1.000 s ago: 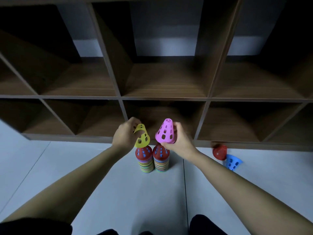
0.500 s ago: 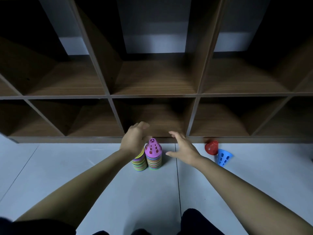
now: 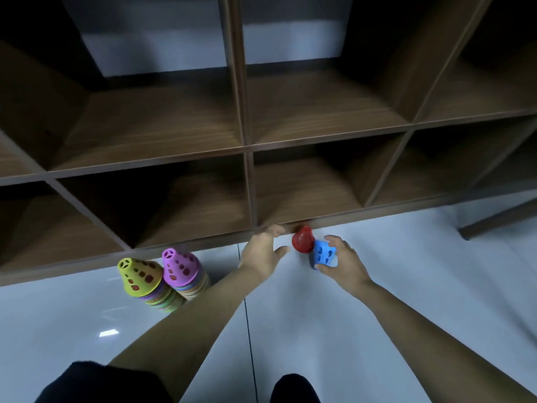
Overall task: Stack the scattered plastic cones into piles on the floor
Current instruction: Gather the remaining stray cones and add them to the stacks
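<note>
On the floor (image 3: 290,321), just before the shelf unit (image 3: 245,146), I have the left pile (image 3: 139,276) touching the right pile (image 3: 181,269). To their right comes the left hand (image 3: 261,253), then the far cone (image 3: 302,239) by the shelf's base. It touches the near cone (image 3: 324,254) on its right, which the right hand (image 3: 344,261) grips.

I have one view only, a wide-angle camera on the person's head, looking forward and steeply down. It sits close to the wooden cubby shelf (image 3: 162,117), frame tilted, with the pale floor (image 3: 305,330) filling its lower half.
</note>
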